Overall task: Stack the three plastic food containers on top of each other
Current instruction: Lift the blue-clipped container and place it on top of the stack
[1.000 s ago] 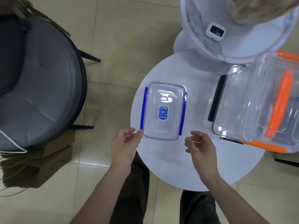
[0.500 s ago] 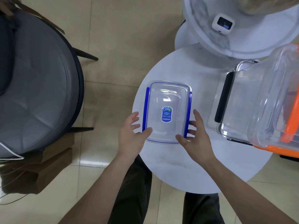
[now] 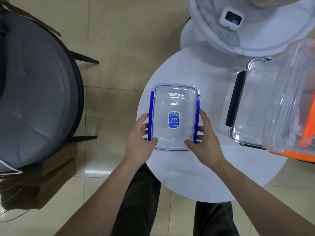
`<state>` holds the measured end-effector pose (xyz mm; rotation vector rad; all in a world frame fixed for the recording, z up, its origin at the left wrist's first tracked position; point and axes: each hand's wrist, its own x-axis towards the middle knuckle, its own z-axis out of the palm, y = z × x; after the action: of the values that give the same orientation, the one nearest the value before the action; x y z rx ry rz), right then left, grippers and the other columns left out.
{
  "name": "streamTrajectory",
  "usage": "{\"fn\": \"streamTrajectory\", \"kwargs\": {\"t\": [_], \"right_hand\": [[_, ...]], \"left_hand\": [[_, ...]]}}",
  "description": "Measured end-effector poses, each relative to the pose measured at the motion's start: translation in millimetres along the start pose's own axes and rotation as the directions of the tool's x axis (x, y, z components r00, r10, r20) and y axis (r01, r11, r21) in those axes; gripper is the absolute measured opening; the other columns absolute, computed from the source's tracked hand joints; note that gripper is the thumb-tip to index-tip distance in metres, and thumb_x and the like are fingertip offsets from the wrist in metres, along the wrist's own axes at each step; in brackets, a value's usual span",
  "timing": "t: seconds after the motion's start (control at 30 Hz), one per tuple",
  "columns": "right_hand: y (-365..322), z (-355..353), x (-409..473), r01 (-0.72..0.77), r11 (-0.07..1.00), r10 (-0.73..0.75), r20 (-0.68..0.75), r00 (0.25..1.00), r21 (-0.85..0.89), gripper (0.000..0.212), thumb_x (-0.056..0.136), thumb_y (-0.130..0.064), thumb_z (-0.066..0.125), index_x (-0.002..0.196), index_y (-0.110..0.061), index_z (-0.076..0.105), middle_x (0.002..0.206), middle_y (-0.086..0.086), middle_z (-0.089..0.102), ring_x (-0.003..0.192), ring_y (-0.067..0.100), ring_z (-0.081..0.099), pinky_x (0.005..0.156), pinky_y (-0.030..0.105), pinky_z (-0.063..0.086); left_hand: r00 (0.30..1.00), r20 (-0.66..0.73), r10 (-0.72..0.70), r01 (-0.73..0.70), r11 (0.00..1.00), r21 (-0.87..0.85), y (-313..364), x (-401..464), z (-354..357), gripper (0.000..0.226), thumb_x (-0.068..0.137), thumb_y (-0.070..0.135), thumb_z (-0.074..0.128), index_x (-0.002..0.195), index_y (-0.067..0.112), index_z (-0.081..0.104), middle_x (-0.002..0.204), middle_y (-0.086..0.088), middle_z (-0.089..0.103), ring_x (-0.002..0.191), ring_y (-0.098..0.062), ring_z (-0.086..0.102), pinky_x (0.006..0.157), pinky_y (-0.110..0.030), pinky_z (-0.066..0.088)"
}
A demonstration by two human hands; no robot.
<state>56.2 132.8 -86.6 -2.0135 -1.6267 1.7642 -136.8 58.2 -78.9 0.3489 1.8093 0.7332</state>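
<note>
Now both hands have closed in: left hand (image 3: 139, 140) and right hand (image 3: 205, 142) grip the blue-clipped container (image 3: 173, 116) by its long sides, near the round table (image 3: 196, 176)'s left edge, ready for lifting.

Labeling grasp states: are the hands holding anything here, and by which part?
Both hold the blue-clipped container by its long sides: left hand on the left blue clip, right hand on the right, thumbs on the lid's near corners. Whether it has left the table cannot be told.
</note>
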Motion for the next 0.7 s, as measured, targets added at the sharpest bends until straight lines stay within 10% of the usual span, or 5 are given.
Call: {"fn": "streamTrajectory", "kwargs": {"t": [0.23, 0.7], "right_hand": [[-2.0, 0.1, -2.5, 0.018, 1.000, -0.018, -0.002, 1.000, -0.015, 0.106, 0.079, -0.007, 0.081, 0.155, -0.040, 0.016, 0.129, -0.003, 0.053, 0.110, 0.024, 0.061, 0.082, 0.034, 0.059], [-4.6, 0.7, -6.4, 0.019, 1.000, -0.019, -0.018, 1.000, 0.000, 0.102, 0.080, -0.007, 0.080, 0.156, -0.036, 0.017, 0.122, -0.011, 0.049, 0.106, 0.016, 0.058, 0.058, 0.005, 0.049]], "left_hand": [[1.000, -0.001, 0.019, -0.019, 0.999, 0.047, -2.0, -0.4, 0.6, 0.083, 0.077, 0.000, 0.077, 0.144, 0.033, 0.042, 0.122, 0.001, 0.063, 0.112, -0.017, 0.062, 0.085, -0.038, 0.061], [1.000, -0.011, 0.028, -0.027, 0.998, 0.051, 5.2, -4.7, -2.7, 0.080, 0.076, 0.000, 0.078, 0.143, 0.029, 0.045, 0.120, -0.001, 0.064, 0.111, -0.021, 0.063, 0.085, -0.048, 0.061]]}}
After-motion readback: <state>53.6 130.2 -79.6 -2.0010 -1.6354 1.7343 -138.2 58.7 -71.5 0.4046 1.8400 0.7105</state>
